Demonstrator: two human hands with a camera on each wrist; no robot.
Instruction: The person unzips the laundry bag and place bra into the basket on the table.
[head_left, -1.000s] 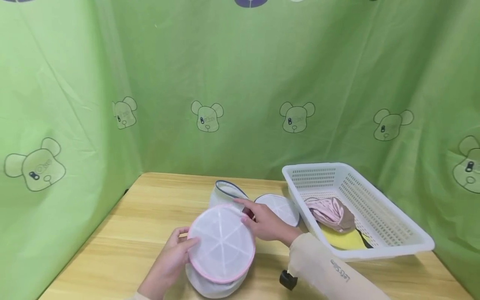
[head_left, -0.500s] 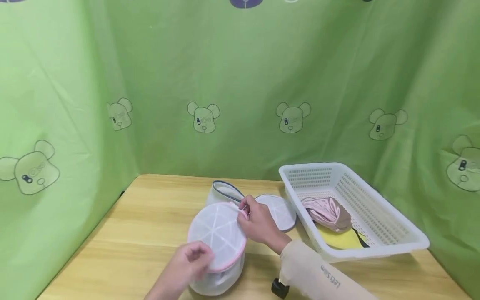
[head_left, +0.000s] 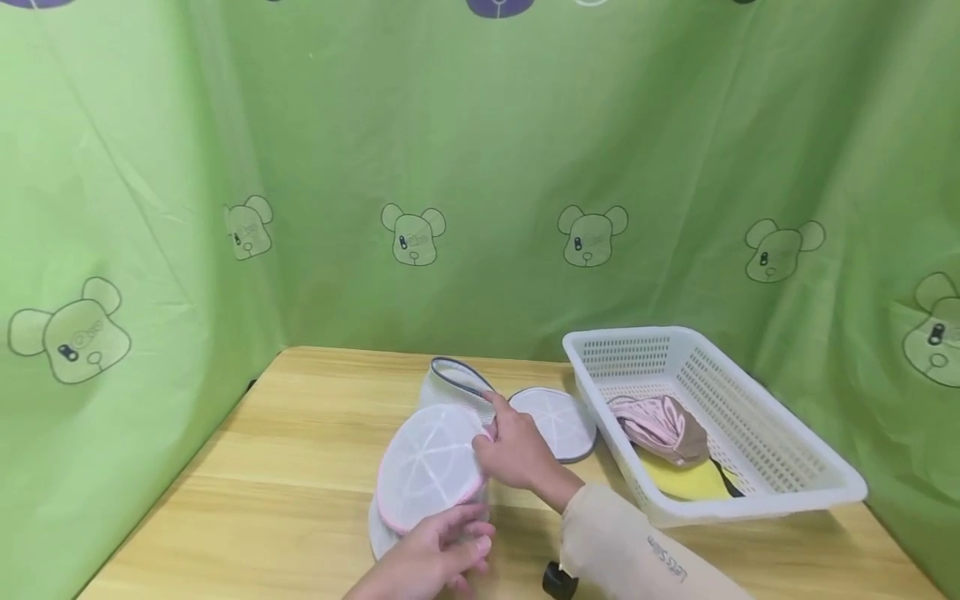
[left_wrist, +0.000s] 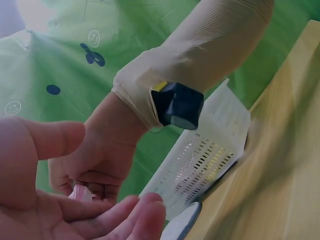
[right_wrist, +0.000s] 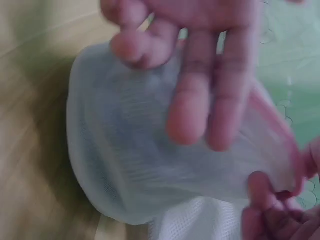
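Observation:
A white mesh laundry bag (head_left: 431, 462) with a pink rim and a round segmented end stands on the table in the head view. My right hand (head_left: 517, 446) pinches its pink edge on the far right side; the right wrist view also shows this pinch on the mesh bag (right_wrist: 135, 150). In front of the bag is my left hand (head_left: 431, 550), fingers extended and apart, holding nothing. The left wrist view shows the left hand (left_wrist: 60, 200) palm side on, near the right hand (left_wrist: 95, 160). Whether the left fingers touch the mesh cannot be told.
Behind the pink-rimmed bag stands a navy-trimmed mesh bag (head_left: 435, 390). A round navy-edged mesh piece (head_left: 555, 425) lies beside it. On the right is a white plastic basket (head_left: 780, 504) holding pink satin cloth (head_left: 663, 427) and a yellow item (head_left: 686, 479). A green curtain (head_left: 487, 292) surrounds the table.
My left hand has let go of the bag's left rim and moved right, across its front. My right hand has come to pinch the pink edge. The round end has tilted and shifted slightly left.

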